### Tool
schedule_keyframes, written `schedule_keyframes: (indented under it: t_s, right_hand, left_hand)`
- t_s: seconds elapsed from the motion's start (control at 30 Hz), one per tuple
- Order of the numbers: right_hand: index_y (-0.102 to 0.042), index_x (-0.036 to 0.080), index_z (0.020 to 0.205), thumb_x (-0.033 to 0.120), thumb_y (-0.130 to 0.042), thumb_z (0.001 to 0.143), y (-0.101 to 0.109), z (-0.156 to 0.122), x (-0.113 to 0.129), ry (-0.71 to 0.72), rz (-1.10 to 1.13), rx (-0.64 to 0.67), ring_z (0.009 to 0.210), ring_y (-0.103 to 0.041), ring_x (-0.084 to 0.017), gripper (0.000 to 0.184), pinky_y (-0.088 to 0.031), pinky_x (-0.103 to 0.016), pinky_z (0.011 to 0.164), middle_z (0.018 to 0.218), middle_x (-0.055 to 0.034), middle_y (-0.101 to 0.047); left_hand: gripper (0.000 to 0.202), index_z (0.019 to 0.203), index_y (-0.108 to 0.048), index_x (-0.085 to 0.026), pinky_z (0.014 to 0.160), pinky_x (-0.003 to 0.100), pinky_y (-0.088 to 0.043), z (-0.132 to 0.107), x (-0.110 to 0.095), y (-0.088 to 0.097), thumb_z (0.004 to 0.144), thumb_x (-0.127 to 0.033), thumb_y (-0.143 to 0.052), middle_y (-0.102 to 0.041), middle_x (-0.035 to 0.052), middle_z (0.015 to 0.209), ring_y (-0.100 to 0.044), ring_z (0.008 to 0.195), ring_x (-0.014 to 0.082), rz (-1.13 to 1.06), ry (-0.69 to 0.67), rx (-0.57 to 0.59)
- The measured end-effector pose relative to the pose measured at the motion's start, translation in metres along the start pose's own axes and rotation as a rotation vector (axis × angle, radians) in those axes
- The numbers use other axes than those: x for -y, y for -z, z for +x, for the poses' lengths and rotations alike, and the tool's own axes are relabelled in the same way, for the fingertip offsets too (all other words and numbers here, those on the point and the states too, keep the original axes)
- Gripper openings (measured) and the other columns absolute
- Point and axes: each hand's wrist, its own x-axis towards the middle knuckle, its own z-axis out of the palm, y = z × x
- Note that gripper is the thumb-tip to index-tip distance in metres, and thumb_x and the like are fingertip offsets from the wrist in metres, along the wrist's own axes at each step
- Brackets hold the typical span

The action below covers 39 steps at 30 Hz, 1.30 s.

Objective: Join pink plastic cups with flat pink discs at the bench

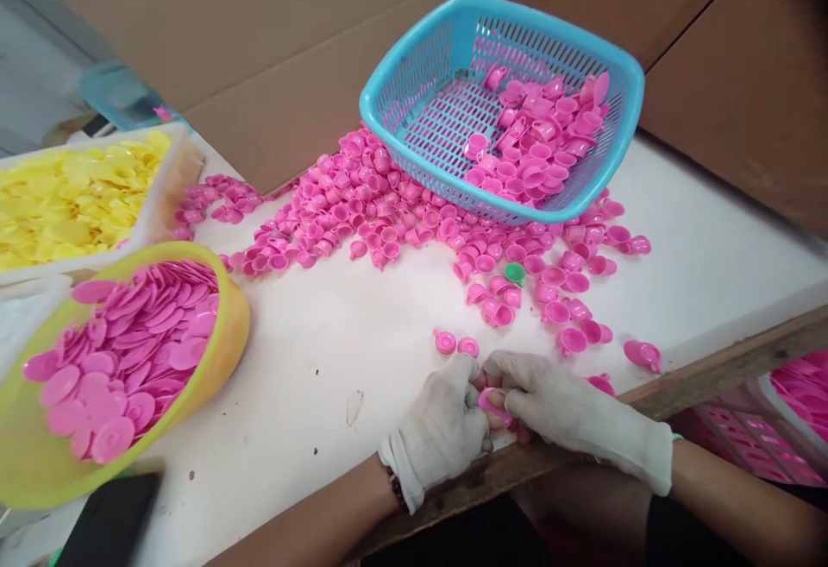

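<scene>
At the table's front edge, both my hands, in white gloves with bare fingertips showing, meet around a small pink toy tea-set piece (495, 407). My left hand (443, 412) grips it from the left, and my right hand (543, 394) pinches it from the right with thumb and fingers. Fingers cover much of it, so whether it is a cup or a saucer I cannot tell. Just beyond my left hand lie two pink toy cups (445, 342), bases up. A long heap of pink toy cups (349, 196) spreads behind, with one green cup (515, 273) among them.
A blue basket (401, 148) partly filled with pink cups rests on the heap. At left stand a yellow bowl (236, 325) of pink saucers, a white tray (152, 196) of yellow pieces and a dark phone (107, 519). Cardboard (259, 49) rises behind.
</scene>
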Motion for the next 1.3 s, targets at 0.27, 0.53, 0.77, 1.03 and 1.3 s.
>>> schedule_keyframes:
  t_s: [0.27, 0.53, 0.77, 1.03, 1.3]
  right_hand:
    - [-0.053, 0.018, 0.075, 0.017, -0.052, 0.078, 0.018, -0.015, 0.023, 0.185, -0.076, -0.182, 0.049, -0.054, -0.008, 0.004, -0.040, -0.017, 0.044, 0.062, 0.0030, -0.057]
    - [-0.052, 0.024, 0.099, 0.035, -0.055, 0.084, 0.070, -0.058, 0.077, 0.700, 0.522, -0.612, 0.069, -0.065, -0.013, 0.019, -0.052, -0.025, 0.059, 0.083, -0.0008, -0.065]
    - [-0.055, 0.019, 0.102, 0.037, -0.053, 0.081, 0.005, -0.026, 0.004, 0.351, 0.182, -0.425, 0.072, -0.064, -0.018, 0.028, -0.051, -0.028, 0.057, 0.078, -0.0043, -0.065]
    - [-0.058, 0.021, 0.103, 0.038, -0.046, 0.083, -0.021, -0.006, -0.020, 0.331, -0.112, -0.368, 0.083, -0.066, -0.024, 0.029, -0.053, -0.036, 0.077, 0.086, -0.0068, -0.069]
    - [-0.064, 0.024, 0.105, 0.019, -0.043, 0.084, -0.021, 0.008, -0.002, 0.783, -0.734, -0.636, 0.111, -0.058, -0.028, 0.030, -0.051, -0.044, 0.089, 0.117, -0.0090, -0.064]
  left_hand:
    - [0.025, 0.103, -0.052, -0.020, 0.051, 0.021, -0.043, -0.021, 0.004, 0.010, 0.078, -0.021, -0.055, -0.057, -0.0041, 0.064, -0.052, 0.052, 0.0100, 0.419, -0.203, -0.212]
    - [0.032, 0.109, -0.059, -0.016, 0.089, 0.039, -0.045, -0.087, -0.047, 0.185, 0.086, -0.033, -0.043, -0.060, 0.0116, 0.113, -0.057, 0.103, 0.0264, 1.297, -0.410, -1.189]
    - [0.063, 0.131, -0.042, -0.008, 0.084, 0.045, -0.045, -0.131, -0.022, 0.278, 0.083, -0.050, -0.043, -0.055, 0.0223, 0.119, -0.055, 0.108, 0.0363, 1.532, 0.298, -1.001]
    - [0.035, 0.112, -0.055, -0.013, 0.084, 0.035, -0.046, -0.123, -0.015, 0.254, 0.084, -0.029, -0.040, -0.064, 0.0125, 0.103, -0.061, 0.093, 0.0241, 1.399, 0.050, -0.956]
    - [0.021, 0.092, -0.061, -0.015, 0.079, 0.033, -0.046, -0.137, -0.055, 0.229, 0.082, -0.028, -0.047, -0.066, 0.0055, 0.089, -0.060, 0.084, 0.0209, 1.238, -0.220, -1.299]
